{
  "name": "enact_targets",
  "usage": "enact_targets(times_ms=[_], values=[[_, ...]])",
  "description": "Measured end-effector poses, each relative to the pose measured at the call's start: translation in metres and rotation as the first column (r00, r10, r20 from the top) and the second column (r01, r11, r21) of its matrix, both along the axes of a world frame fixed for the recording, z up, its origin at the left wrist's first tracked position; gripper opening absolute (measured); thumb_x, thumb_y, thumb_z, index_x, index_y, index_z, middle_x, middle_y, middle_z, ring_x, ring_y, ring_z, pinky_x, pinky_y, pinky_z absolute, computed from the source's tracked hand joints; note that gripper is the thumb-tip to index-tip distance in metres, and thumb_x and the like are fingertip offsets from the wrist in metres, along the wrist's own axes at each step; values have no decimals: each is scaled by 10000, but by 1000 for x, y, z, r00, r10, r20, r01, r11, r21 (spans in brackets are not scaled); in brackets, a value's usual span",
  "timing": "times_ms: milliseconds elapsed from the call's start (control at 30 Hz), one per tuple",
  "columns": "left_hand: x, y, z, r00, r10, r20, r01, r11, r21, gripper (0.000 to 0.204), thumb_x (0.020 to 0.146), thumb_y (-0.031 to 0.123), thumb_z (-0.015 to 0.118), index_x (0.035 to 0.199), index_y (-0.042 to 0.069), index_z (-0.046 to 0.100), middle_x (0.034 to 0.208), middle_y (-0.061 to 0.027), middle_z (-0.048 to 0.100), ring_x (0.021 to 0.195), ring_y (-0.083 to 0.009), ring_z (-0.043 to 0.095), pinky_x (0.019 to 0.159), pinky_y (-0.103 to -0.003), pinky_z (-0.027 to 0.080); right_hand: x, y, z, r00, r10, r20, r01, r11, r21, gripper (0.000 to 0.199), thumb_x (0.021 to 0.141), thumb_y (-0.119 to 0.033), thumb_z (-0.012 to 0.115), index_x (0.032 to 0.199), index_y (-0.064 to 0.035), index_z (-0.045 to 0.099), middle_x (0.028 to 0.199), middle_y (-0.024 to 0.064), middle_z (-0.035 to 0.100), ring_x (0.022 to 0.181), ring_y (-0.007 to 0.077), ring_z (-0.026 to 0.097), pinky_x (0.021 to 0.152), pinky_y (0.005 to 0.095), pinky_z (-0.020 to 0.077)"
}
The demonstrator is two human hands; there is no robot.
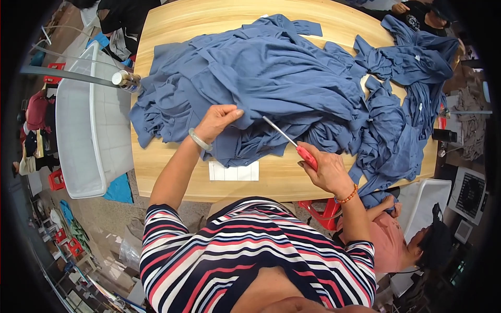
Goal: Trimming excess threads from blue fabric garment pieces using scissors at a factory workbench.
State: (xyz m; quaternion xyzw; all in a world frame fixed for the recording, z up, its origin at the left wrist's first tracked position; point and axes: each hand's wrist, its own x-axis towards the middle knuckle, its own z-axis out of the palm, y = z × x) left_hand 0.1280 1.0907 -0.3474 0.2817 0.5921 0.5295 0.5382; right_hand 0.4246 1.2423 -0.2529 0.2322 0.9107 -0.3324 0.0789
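Observation:
A big heap of blue garments spreads over the wooden table in front of me. At the heap's near edge, my left hand is closed in a pinch on a fold of blue fabric. To its right, my right hand grips a red-handled tool with a slim, straight metal shaft; its exact kind is unclear. The shaft points up and left toward the cloth beside my left hand. On the table just below the fabric lies a white sheet with lines.
More blue garments cover the table's right side. At the left edge stand a bottle and a large white tub. A co-worker in pink sits at the lower right, near a red stool. Other people work beyond the table.

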Motion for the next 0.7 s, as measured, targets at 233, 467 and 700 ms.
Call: enact_targets(times_ms=[233,467,700], values=[[-9,7,12,826,197,528,-141,979,-145,170,953,240,589,1009,86,636,900,-4,653,767,-127,631,691,-293,516,-11,-24,13,982,181,60,-179,983,-29,375,848,-300,654,1171,-120,593,652,180,611,628,378,612,572,446,459],[-19,13,14,770,103,629,-61,994,-88,164,969,229,556,966,76,618,898,-30,662,840,-160,649,736,-347,538,-31,-28,8,986,165,29,-167,984,63,355,856,-284,622,1145,-84,569,653,181,627,628,365,628,577,460,463],[41,23,84,999,53,-12,-49,971,236,244,949,204,592,771,44,641,752,70,561,651,-13,439,589,-208,359,-24,-22,-39,903,372,213,-428,813,396,379,867,-294,621,1192,-107,563,697,161,635,656,355,629,598,444,474]])
